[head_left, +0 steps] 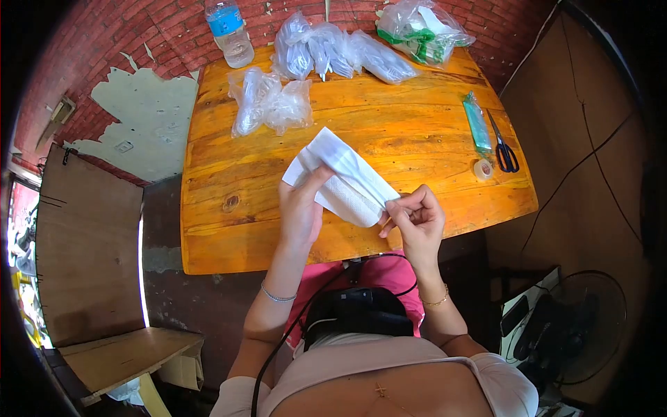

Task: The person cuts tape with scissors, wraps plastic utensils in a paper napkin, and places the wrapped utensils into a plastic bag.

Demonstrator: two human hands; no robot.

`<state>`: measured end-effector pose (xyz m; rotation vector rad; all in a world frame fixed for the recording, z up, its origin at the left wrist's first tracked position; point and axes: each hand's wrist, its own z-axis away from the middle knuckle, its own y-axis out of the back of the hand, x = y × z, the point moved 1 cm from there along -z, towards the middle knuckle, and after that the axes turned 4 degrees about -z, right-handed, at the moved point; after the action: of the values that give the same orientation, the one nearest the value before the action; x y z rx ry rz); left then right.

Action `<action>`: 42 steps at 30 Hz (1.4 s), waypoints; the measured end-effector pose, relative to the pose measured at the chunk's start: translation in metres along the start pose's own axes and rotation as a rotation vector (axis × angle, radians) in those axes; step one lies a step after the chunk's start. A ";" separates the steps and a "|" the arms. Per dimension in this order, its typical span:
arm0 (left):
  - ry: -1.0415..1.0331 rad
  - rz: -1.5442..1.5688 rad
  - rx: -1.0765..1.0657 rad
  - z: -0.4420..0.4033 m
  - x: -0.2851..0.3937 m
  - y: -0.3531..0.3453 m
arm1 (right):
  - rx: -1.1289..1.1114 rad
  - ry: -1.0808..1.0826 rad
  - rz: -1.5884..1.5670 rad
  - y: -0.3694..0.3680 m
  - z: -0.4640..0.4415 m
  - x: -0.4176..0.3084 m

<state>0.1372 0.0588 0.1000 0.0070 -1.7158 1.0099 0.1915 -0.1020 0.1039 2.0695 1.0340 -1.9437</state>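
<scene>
Above the near part of the table I hold a partly folded white paper napkin [351,194] between both hands. A faint greyish, long shape shows along its upper fold; I cannot make out what it is. My left hand [303,198] grips the napkin's left side, with the thumb on top and the fingers largely hidden underneath. At the lower right corner, my right hand [417,215] pinches the napkin's edge between thumb and fingers.
Along the back stand a water bottle [229,35], clear bags of plastic cutlery [333,48] and a green-and-clear plastic bag [425,31]. Another clear bag [267,104] lies nearer. To the right are a teal packet [476,125], scissors [505,149] and a tape roll [483,169].
</scene>
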 end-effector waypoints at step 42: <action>-0.020 -0.059 0.082 0.001 -0.026 0.013 | 0.110 0.576 0.848 -0.002 -0.001 0.030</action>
<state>0.1411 0.0542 0.0714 0.1202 -1.6819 1.0385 0.1900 -0.0884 0.0771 2.5768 0.0073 -1.0276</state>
